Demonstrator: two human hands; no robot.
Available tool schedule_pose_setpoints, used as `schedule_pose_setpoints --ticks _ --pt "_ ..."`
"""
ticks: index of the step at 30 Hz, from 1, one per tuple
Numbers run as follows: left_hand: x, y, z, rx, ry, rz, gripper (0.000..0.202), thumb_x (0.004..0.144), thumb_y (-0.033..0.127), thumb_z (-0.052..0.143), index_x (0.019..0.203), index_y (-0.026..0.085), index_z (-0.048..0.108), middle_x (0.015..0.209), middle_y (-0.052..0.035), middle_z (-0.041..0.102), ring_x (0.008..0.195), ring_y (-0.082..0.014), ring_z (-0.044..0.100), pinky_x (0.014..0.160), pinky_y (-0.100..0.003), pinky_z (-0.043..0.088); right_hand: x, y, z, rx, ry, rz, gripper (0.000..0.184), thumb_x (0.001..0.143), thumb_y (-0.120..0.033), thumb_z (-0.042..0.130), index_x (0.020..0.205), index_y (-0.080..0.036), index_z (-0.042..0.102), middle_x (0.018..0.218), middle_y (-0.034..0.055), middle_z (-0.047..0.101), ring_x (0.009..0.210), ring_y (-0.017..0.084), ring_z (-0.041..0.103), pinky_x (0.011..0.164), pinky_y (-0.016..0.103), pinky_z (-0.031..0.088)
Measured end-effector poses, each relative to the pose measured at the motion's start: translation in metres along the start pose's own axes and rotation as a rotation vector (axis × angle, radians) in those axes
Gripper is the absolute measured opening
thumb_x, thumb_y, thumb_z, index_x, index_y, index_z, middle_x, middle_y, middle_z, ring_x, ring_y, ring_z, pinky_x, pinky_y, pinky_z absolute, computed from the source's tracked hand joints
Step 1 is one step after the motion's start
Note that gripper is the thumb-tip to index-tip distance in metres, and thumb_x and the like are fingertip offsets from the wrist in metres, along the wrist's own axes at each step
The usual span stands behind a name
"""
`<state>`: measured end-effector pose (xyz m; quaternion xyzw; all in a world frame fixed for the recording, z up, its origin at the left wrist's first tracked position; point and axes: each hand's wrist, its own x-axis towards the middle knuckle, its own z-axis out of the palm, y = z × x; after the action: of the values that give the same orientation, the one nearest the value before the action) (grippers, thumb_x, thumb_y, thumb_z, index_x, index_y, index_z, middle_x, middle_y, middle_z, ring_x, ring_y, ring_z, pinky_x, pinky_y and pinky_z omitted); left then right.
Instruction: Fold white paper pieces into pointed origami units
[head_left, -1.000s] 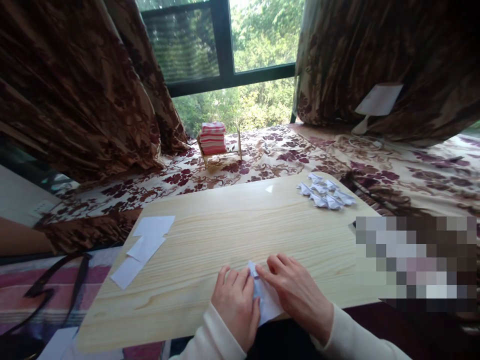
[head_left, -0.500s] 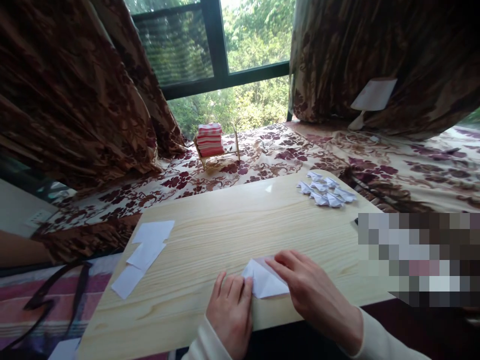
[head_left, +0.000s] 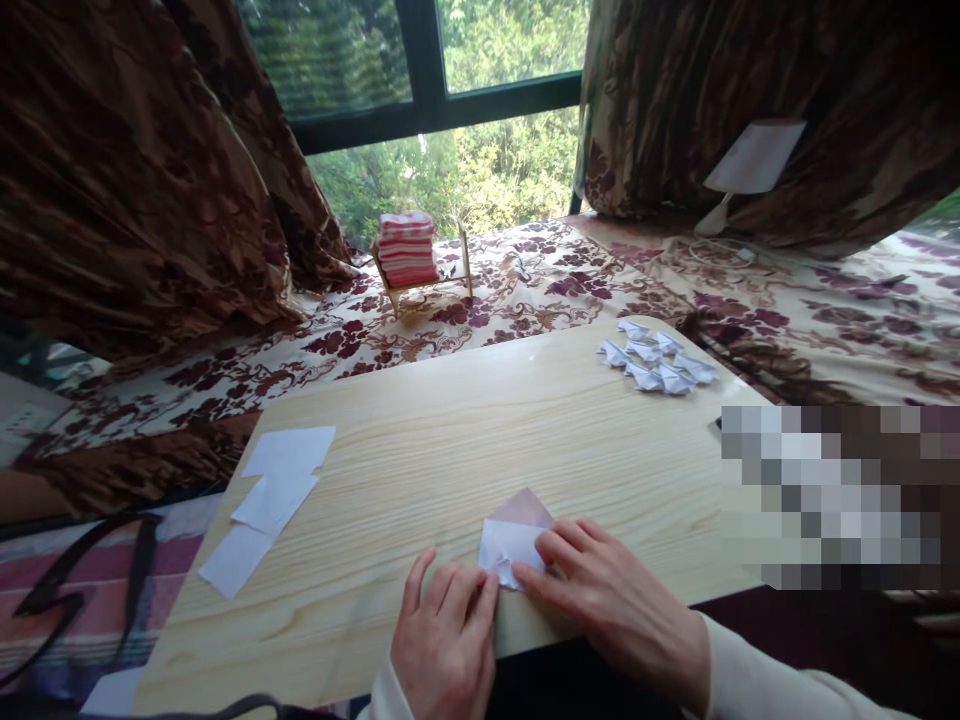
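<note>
On our wood-grain tabletop [head_left: 390, 480], our right hand [head_left: 619, 592] has thumb and forefinger slightly apart, our left hand [head_left: 446, 640] fingers loosely parted; we cannot tell whether either pinches. Between these 2 lies the partly folded white paper [head_left: 505, 538], tip [head_left: 528, 497] pointing away; the right overlaps it, the left touches its near-left corner.
</note>
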<state>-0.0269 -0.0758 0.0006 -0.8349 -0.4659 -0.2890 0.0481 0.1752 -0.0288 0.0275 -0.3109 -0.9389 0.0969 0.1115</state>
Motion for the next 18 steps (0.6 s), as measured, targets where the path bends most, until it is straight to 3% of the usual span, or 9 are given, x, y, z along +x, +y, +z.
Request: schedule_pose_setpoints --ticks 6,11,18 --pt "-0.009 0.007 0.003 0.006 0.003 -0.04 0.032 0.083 0.017 0.04 0.106 0.013 0.061 0.102 -0.01 0.064 0.102 -0.0231 0.053 0.102 -0.047 0.026 0.001 0.0 -0.003 0.029 0.069 0.05 0.028 0.081 -0.005 0.048 0.105 -0.019 0.055 0.088 0.0043 0.055 0.079 0.018 0.046 0.071 0.032 0.034" --pt "-0.017 0.022 0.01 0.043 0.013 -0.115 0.032 0.083 0.022 0.042 0.105 0.012 0.063 0.096 -0.0107 0.064 0.093 -0.023 0.055 0.097 -0.047 0.031 -0.003 -0.007 0.0 0.147 0.091 0.119 0.02 0.08 -0.006 0.047 0.089 -0.02 0.059 0.085 0.0034 0.055 0.076 0.016 0.046 0.067 0.029 0.034" --pt "-0.016 0.023 0.009 0.056 0.017 -0.106 0.03 0.082 0.019 0.043 0.103 0.013 0.064 0.093 -0.0103 0.063 0.091 -0.0222 0.056 0.095 -0.047 0.034 -0.005 -0.01 0.01 0.07 0.057 -0.032 0.024 0.087 -0.02 0.048 0.11 -0.018 0.053 0.084 0.0046 0.054 0.076 0.019 0.045 0.068 0.032 0.035"
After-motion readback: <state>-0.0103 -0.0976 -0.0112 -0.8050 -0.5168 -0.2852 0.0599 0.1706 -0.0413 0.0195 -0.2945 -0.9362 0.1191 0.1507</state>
